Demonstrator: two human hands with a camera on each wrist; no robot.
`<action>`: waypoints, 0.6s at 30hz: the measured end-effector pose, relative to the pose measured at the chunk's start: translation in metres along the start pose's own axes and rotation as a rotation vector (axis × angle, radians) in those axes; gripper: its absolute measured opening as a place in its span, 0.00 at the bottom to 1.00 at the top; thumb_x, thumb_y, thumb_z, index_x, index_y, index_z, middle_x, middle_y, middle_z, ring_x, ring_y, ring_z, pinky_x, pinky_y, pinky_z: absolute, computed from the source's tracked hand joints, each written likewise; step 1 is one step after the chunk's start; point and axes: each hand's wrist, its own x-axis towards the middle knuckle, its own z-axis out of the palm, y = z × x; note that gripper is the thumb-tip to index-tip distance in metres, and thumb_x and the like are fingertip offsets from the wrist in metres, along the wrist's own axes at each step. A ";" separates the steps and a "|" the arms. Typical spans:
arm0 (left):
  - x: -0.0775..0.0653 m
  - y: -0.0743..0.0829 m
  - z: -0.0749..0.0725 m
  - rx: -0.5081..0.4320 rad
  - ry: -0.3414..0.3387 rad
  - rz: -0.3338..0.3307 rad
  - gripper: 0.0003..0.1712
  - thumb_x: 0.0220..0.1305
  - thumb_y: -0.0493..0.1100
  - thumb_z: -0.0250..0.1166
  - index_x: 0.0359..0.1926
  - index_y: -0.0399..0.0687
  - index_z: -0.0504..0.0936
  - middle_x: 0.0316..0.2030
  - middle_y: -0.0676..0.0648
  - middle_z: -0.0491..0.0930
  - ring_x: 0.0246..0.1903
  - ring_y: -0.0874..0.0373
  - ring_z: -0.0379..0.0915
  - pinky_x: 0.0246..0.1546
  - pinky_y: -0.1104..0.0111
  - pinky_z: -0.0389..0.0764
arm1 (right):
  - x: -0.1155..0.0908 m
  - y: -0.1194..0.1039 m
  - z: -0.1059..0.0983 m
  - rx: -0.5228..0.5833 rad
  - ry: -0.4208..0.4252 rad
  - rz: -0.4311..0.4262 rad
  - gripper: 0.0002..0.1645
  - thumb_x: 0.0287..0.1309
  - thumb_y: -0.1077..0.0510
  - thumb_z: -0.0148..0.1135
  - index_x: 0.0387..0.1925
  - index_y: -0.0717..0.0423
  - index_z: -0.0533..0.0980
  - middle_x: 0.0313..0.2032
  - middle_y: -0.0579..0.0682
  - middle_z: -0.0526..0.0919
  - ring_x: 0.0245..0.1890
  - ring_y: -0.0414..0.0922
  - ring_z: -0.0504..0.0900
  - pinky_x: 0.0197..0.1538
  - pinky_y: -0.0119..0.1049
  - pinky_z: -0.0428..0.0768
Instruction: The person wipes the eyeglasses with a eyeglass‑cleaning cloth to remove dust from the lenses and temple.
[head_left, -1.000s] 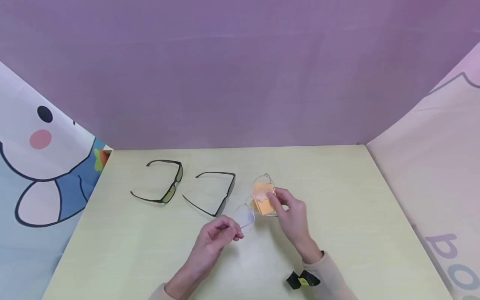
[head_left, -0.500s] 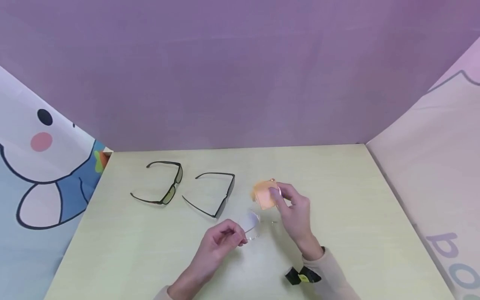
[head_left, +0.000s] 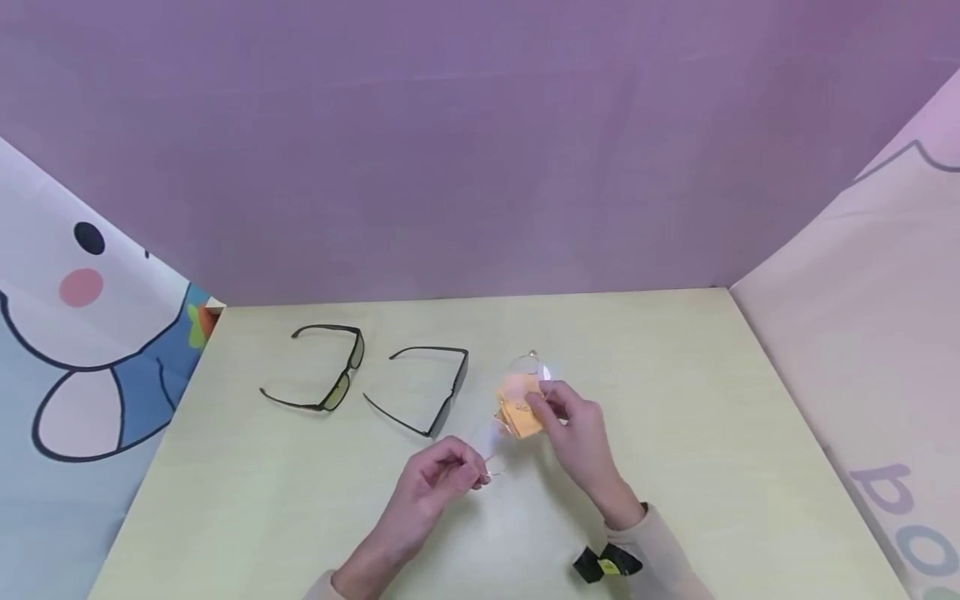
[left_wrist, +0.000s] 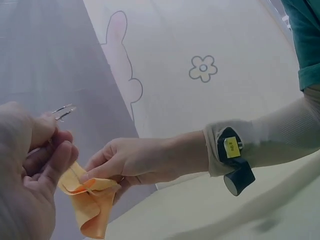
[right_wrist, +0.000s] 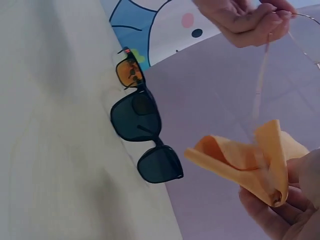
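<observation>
Thin wire-rimmed eyeglasses (head_left: 527, 364) with clear round lenses are held over the table in the head view. My left hand (head_left: 441, 493) pinches them at the near side with thumb and fingers. An orange cleaning cloth (head_left: 523, 419), folded over, is gripped between the thumb and fingers of my right hand (head_left: 579, 435). The cloth lies against the far lens. In the right wrist view the cloth (right_wrist: 235, 156) bends around a thin part of the frame. My right fingers partly hide the far lens rim.
Two pairs of dark-framed glasses lie unfolded left of my hands: one with greenish lenses (head_left: 339, 389), the other with dark lenses (head_left: 452, 396). A purple wall (head_left: 480, 167) rises behind the pale table (head_left: 712, 467). A black strapped device (head_left: 609, 563) sits at my right wrist.
The eyeglasses have tilted in my left hand. My right hand rose with the cloth on the far lens, then came back down and slightly left. My left hand moved slightly down.
</observation>
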 end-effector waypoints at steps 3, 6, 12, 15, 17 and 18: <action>0.001 0.000 -0.001 0.020 -0.013 -0.052 0.09 0.74 0.32 0.58 0.39 0.25 0.74 0.36 0.54 0.83 0.39 0.64 0.80 0.44 0.71 0.85 | 0.003 -0.005 -0.002 0.009 0.050 -0.011 0.05 0.62 0.69 0.69 0.40 0.64 0.83 0.32 0.53 0.90 0.31 0.44 0.88 0.39 0.27 0.87; 0.003 -0.001 0.000 0.044 -0.018 -0.089 0.10 0.73 0.33 0.59 0.39 0.24 0.75 0.35 0.53 0.84 0.37 0.64 0.82 0.42 0.71 0.86 | 0.007 -0.010 -0.006 0.029 0.105 -0.064 0.07 0.60 0.72 0.68 0.40 0.65 0.83 0.32 0.54 0.90 0.32 0.43 0.88 0.42 0.24 0.85; 0.001 -0.001 0.002 0.068 -0.019 -0.086 0.09 0.73 0.33 0.60 0.38 0.26 0.75 0.35 0.54 0.83 0.38 0.65 0.81 0.44 0.71 0.86 | 0.007 -0.015 -0.006 0.073 0.147 -0.080 0.08 0.60 0.74 0.67 0.40 0.65 0.83 0.31 0.55 0.90 0.32 0.38 0.86 0.42 0.22 0.84; 0.001 -0.001 0.002 0.075 -0.017 -0.033 0.08 0.73 0.32 0.59 0.38 0.27 0.76 0.37 0.55 0.83 0.39 0.65 0.81 0.45 0.70 0.86 | 0.003 -0.012 -0.001 0.077 0.104 -0.011 0.04 0.61 0.71 0.68 0.37 0.64 0.82 0.30 0.54 0.89 0.31 0.36 0.84 0.38 0.25 0.84; 0.001 0.000 0.001 0.076 -0.011 -0.010 0.07 0.74 0.32 0.59 0.38 0.29 0.76 0.37 0.55 0.83 0.39 0.65 0.81 0.45 0.70 0.86 | -0.001 -0.009 0.002 0.071 0.063 0.026 0.03 0.61 0.70 0.69 0.37 0.63 0.82 0.32 0.54 0.89 0.32 0.37 0.85 0.36 0.27 0.85; 0.001 -0.001 0.001 0.073 -0.010 -0.001 0.07 0.74 0.32 0.59 0.38 0.29 0.76 0.37 0.56 0.83 0.39 0.65 0.81 0.44 0.70 0.86 | -0.003 -0.007 0.004 0.066 0.042 0.035 0.03 0.61 0.69 0.69 0.37 0.63 0.82 0.32 0.53 0.89 0.32 0.37 0.85 0.35 0.28 0.86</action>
